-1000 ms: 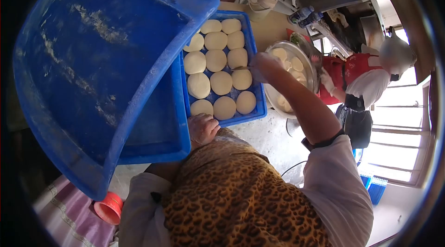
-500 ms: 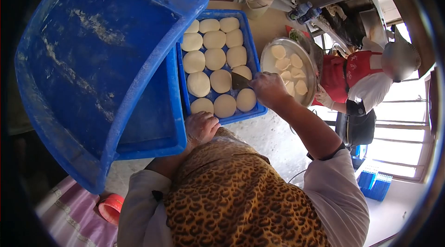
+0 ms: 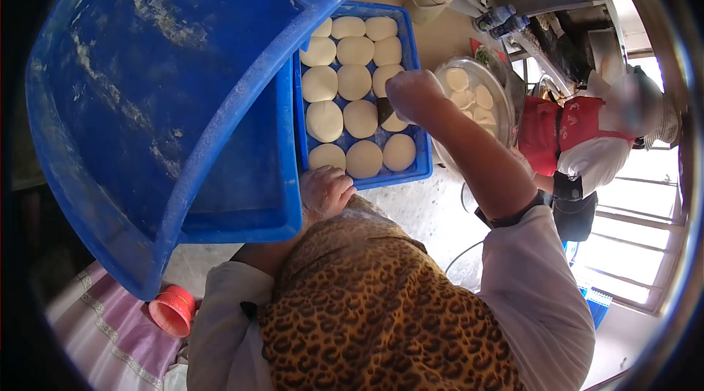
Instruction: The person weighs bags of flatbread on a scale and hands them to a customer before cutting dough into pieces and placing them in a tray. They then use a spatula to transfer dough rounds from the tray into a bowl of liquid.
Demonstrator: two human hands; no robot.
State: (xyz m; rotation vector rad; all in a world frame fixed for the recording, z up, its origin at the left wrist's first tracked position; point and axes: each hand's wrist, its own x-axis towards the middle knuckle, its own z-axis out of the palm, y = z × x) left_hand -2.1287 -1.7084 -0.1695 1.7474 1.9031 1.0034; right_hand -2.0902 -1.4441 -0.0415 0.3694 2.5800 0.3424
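My right hand (image 3: 414, 96) is closed around a flat metal scraper (image 3: 383, 109), over the right side of a blue tray (image 3: 423, 143). The scraper's blade is beside a partly hidden dough piece (image 3: 394, 124). Several round, pale dough pieces, such as one near the centre (image 3: 361, 119), lie in rows in the tray. My left hand (image 3: 327, 191) rests at the tray's near left edge with its fingers curled; what it grips, if anything, is hidden.
Large blue trays (image 3: 242, 108) stand at the left. A round metal pan (image 3: 505, 101) with dough pieces is at the right, near a person in a red apron (image 3: 541, 134). A red bucket (image 3: 173, 310) sits lower left, and bottles (image 3: 495, 18) stand upper right.
My right hand has moved left over the tray's right side, and the scraper's blade has turned downward. The view has shifted slightly. My left hand stays at the tray edge.
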